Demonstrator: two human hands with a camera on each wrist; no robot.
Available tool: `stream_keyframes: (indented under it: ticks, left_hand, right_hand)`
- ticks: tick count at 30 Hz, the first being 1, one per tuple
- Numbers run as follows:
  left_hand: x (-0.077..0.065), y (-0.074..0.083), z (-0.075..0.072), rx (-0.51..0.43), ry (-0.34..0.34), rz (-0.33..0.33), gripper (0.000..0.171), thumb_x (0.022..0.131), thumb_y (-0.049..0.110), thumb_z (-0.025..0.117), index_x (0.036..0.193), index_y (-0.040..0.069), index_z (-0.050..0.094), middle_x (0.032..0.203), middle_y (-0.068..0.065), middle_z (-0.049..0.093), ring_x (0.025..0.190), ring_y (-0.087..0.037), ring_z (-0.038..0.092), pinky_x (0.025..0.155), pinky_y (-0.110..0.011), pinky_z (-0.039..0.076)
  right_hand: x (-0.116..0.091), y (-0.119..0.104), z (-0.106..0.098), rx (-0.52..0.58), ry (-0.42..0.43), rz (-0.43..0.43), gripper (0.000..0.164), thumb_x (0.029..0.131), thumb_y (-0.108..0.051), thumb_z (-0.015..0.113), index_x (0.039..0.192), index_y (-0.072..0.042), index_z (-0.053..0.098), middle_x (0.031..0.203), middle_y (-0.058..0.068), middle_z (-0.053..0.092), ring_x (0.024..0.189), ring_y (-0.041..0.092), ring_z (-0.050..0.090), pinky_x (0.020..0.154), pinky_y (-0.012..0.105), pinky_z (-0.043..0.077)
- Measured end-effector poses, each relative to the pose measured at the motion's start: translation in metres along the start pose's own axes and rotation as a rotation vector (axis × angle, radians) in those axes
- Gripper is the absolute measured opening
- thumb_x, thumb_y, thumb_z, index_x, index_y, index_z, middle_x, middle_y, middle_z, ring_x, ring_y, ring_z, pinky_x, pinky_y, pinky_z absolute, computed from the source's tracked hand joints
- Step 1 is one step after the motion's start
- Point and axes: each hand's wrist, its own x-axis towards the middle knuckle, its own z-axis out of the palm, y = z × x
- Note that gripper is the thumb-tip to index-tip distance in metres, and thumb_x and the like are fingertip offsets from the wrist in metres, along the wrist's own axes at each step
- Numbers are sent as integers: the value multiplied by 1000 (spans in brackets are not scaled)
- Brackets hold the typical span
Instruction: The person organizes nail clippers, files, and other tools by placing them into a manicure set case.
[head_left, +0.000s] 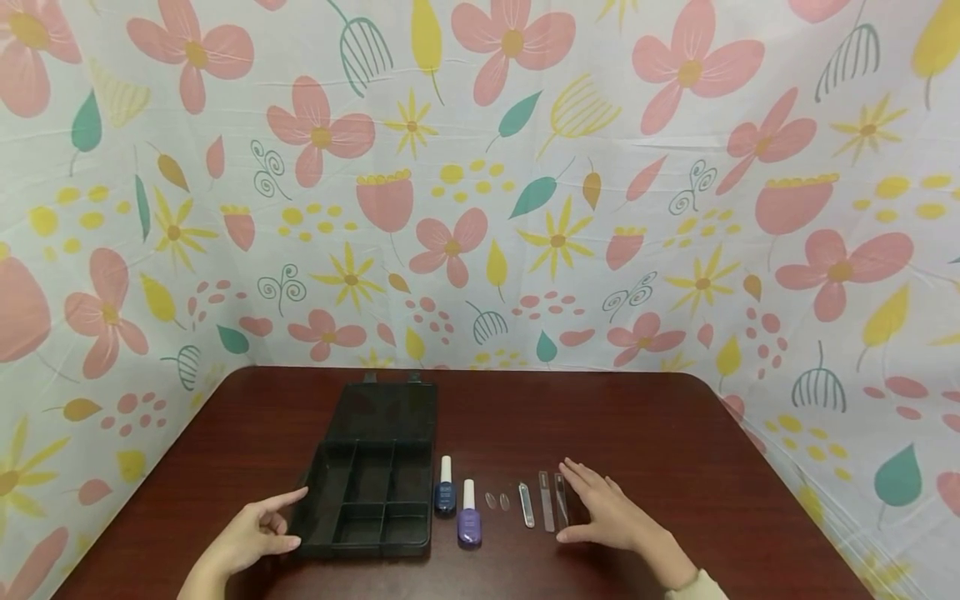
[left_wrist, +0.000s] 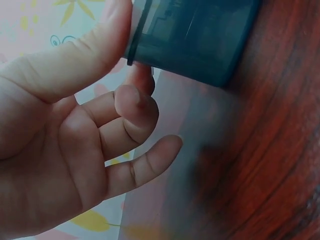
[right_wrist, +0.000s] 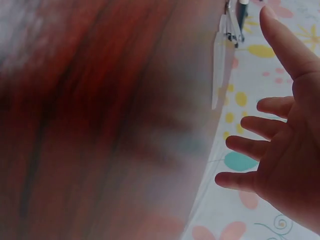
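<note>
A black divided box (head_left: 431, 521) stands with its lid (head_left: 382, 412) laid back on the table. My left hand (head_left: 251, 533) is at its left side, thumb and forefinger at the edge. In the left wrist view, the thumb lies along the rim of the box (left_wrist: 195, 45) and the other fingers bend loosely below. My right hand (head_left: 611, 512) spreads beside slim tweezers (head_left: 561, 500), its palm holding nothing. Left of these lie a nail file (head_left: 547, 502) and a nail clipper (head_left: 527, 505).
Right of the box are a dark blue nail polish bottle (head_left: 445, 492) and a purple one (head_left: 468, 521), both white-capped. Two small clear nail tips (head_left: 491, 500) lie beyond them. A flowered cloth (head_left: 480, 250) hangs behind and beside the dark wooden table (head_left: 630, 417).
</note>
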Motion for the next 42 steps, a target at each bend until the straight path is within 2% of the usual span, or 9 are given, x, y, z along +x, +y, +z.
stream_keyframes:
  ticks: [9,16,22,31,42]
  left_hand:
    - [1,3,-1,4,-11,-31,78,75,10,70,133,-14,23,66,-3,46,49,-8,35,49,-24,36]
    - [0,2,-1,0,-15,-49,78,75,10,70,133,-13,23,67,-3,46,51,-9,37,50,-25,37]
    - [1,3,-1,0,-4,-34,79,75,12,70,133,-14,23,67,-2,46,49,-7,34,48,-23,36]
    - [0,4,0,-2,7,-34,79,74,12,71,133,-14,25,66,-2,46,49,-7,34,48,-24,36]
    - [0,2,0,-9,-1,-28,80,75,13,71,133,-14,23,66,-3,47,49,-8,36,48,-25,36]
  right_hand:
    - [5,9,1,18,-53,-12,95,68,-44,73,134,9,31,136,25,30,121,43,29,82,68,23]
    - [10,15,3,27,-77,-27,94,70,-45,71,134,10,30,135,27,30,120,44,29,82,66,26]
    - [15,17,3,28,-100,-20,95,69,-44,72,134,10,30,136,27,28,120,44,28,83,63,28]
    - [17,20,7,-12,-87,-21,96,64,-41,77,133,10,33,133,25,34,119,45,30,84,63,27]
    - [20,19,9,26,-59,25,98,58,-37,81,131,10,36,126,24,43,116,40,35,84,62,28]
